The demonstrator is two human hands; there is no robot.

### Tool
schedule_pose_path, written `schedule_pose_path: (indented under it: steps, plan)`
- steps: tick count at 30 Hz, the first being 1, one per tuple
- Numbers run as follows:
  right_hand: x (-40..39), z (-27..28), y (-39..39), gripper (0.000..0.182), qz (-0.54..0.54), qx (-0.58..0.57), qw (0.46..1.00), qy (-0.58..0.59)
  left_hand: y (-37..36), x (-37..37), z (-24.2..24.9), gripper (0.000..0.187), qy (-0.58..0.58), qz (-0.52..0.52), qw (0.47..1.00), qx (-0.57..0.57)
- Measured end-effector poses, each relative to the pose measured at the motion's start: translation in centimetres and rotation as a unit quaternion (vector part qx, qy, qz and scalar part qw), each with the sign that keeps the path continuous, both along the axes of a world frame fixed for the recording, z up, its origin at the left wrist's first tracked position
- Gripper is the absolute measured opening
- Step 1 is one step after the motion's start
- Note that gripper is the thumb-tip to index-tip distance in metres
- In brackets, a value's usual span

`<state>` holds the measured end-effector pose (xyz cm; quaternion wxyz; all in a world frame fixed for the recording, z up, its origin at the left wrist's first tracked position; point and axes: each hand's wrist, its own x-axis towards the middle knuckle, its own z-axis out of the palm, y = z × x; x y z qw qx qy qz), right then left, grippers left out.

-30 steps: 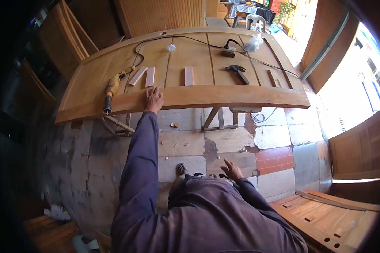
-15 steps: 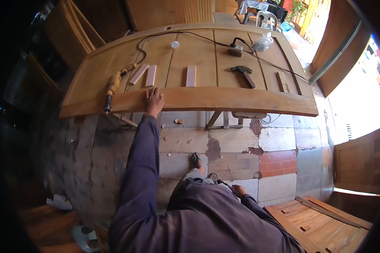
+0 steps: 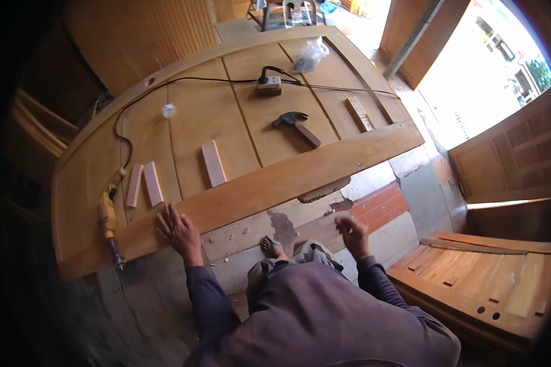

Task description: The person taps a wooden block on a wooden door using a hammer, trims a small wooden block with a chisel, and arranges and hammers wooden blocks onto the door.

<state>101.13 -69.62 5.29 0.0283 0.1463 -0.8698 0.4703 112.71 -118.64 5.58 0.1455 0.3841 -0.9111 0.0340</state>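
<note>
A large wooden door panel (image 3: 196, 131) lies flat in front of me. My left hand (image 3: 179, 229) rests on its near edge, fingers spread, holding nothing. Just beyond that hand lie two narrow pale wood strips (image 3: 153, 183), with another pale strip (image 3: 213, 163) to their right. A corded yellow power tool (image 3: 107, 214), like a drill, lies left of the hand, its dark tip over the edge. My right hand (image 3: 352, 235) is raised in the air short of the panel, fingers loosely curled and apart, nothing visible in it. A claw hammer (image 3: 298, 128) lies farther right.
A socket block (image 3: 269, 85) with a black cable, a clear plastic bag (image 3: 311, 55), a small white plastic piece (image 3: 168, 111) and a wood block (image 3: 359, 114) are on the panel. Another wooden door (image 3: 471, 278) lies at lower right. The tiled floor (image 3: 376, 208) has broken patches.
My view has turned right and the panel appears closer. My right hand has risen from beside my hip towards the panel. My left hand stays on the edge, its fingers more spread.
</note>
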Motion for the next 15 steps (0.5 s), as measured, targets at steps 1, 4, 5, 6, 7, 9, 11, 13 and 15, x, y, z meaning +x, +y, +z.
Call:
schedule_pose_path:
  steps: [1,4,5,6,7,9,11,13,15]
  plan:
    - [-2.2,2.3,-0.9,0.01,-0.029,-0.009,0.998,0.049,0.2,-0.1,0.3,0.055,-0.005,0.003,1.0,-0.003]
    - [-10.4,7.7,-2.4,0.014,-0.095,-0.091,0.986,0.099,0.5,-0.4,0.7,0.054,0.005,0.0,1.0,-0.004]
    - [-13.5,9.7,-3.0,0.016,-0.11,-0.117,0.981,0.112,0.4,-0.4,0.7,0.054,0.014,-0.002,1.0,-0.007]
    - [-16.6,12.5,-4.2,0.019,-0.097,-0.17,0.972,0.133,0.5,-0.6,0.8,0.055,0.025,0.0,1.0,-0.003]
    - [-19.9,14.6,-4.6,0.022,-0.083,-0.195,0.969,0.124,0.6,-0.6,0.9,0.055,0.024,0.001,1.0,0.0]
    - [-27.2,17.3,-5.6,0.025,-0.074,-0.205,0.967,0.134,0.5,-0.6,0.9,0.055,0.024,0.006,1.0,0.003]
    - [-34.5,18.9,-7.2,0.028,-0.028,-0.267,0.954,0.134,0.3,-0.6,0.7,0.055,0.027,-0.002,1.0,-0.005]
    - [-42.1,19.4,-8.7,0.032,0.014,-0.367,0.93,0.011,0.2,-0.3,0.4,0.056,0.019,-0.001,1.0,-0.017]
    - [-49.4,18.0,-10.1,0.033,0.054,-0.312,0.949,-0.003,0.5,-0.4,0.6,0.056,0.017,0.007,1.0,-0.008]
